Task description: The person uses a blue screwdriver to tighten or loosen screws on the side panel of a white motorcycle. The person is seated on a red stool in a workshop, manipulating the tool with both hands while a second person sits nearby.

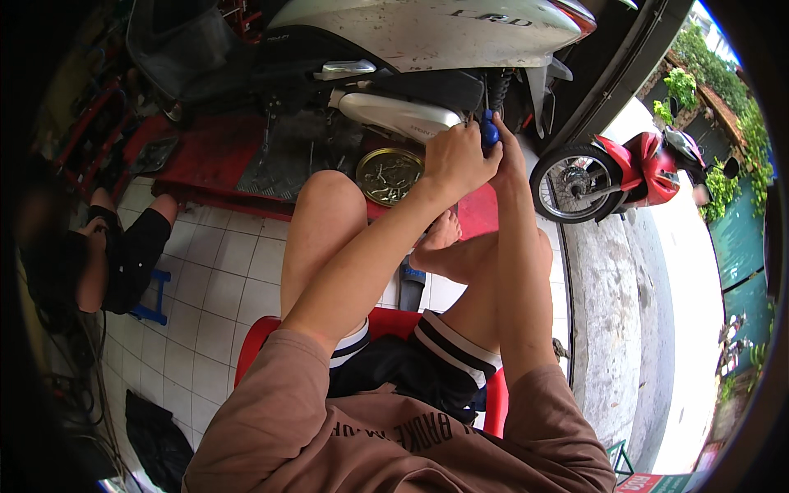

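Note:
Both my arms reach forward to the rear lower side of a silver-grey scooter (pixel 427 37). My right hand (pixel 511 160) is closed round the blue handle (pixel 490 131) of a tool that looks like a screwdriver. It points away from me, toward the area beside the rear shock absorber (pixel 499 86). Right beside it, my left hand (pixel 457 156) is curled into a fist close to the handle; what its fingers hold, if anything, is hidden. Below the scooter's pale engine side cover (pixel 399 115) lies a round gold-coloured tray (pixel 371 182) with several small metal parts.
The scooter stands over a red platform (pixel 197 156) with a dark tread plate (pixel 271 168). A red motorbike (pixel 649 168) is parked at the right. Another person (pixel 136 255) sits at the left by a blue stool (pixel 156 300). I sit on a red chair (pixel 259 341).

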`<state>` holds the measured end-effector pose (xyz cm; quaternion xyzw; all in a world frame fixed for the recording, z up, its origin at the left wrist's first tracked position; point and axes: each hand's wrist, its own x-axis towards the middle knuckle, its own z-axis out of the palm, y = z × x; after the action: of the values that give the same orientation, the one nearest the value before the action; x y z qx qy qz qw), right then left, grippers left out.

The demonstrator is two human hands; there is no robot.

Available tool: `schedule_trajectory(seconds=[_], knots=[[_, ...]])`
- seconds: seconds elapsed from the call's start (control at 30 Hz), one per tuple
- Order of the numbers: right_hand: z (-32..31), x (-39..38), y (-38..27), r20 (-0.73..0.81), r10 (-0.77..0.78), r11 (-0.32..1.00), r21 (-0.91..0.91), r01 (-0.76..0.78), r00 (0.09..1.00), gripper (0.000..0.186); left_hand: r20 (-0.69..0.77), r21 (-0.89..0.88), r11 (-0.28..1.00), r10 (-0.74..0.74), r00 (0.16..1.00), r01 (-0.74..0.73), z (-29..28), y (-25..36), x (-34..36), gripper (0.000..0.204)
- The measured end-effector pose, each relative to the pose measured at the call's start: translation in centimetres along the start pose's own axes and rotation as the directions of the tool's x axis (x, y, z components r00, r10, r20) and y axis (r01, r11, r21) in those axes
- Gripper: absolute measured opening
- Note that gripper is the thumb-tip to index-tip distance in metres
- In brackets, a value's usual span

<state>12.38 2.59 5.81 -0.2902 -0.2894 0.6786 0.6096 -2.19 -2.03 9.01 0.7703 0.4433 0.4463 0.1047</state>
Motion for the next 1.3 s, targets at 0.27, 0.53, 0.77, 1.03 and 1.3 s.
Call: schedule_trajectory(seconds=[0.27, 0.53, 0.77, 1.03, 1.3], knots=[[1.3, -0.7, 0.4, 0.026, -0.011, 1.0, 0.01, 0.01, 1.0, 0.029, 0.018, -0.054, 0.99, -0.129, 0.991, 0.13, 0.4, -0.1, 0.1, 0.044], [-0.9, 0.2, -0.4, 0.09, 0.032, 0.999, -0.011, -0.031, 0.995, 0.029, -0.025, 0.04, 0.999, 0.007, 1.0, -0.006, 0.1, 0.1, 0.0, 0.045], [1.6, -0.7, 0.5, 0.013, -0.019, 1.0, 0.006, 0.019, 1.0, 0.029, 0.099, 0.034, 0.992, -0.124, 0.987, 0.122, -0.3, -0.1, 0.1, 0.047], [0.8, -0.4, 0.2, 0.039, 0.001, 1.0, -0.008, 0.0, 0.999, 0.03, 0.01, 0.012, 0.999, -0.053, 0.999, 0.052, -0.2, 0.0, 0.1, 0.047], [0.0, -0.2, 0.1, -0.015, -0.032, 0.999, -0.035, 0.032, 0.999, 0.027, -0.016, 0.01, 1.0, -0.028, 0.999, 0.028, -0.3, 0.2, -0.1, 0.048]])
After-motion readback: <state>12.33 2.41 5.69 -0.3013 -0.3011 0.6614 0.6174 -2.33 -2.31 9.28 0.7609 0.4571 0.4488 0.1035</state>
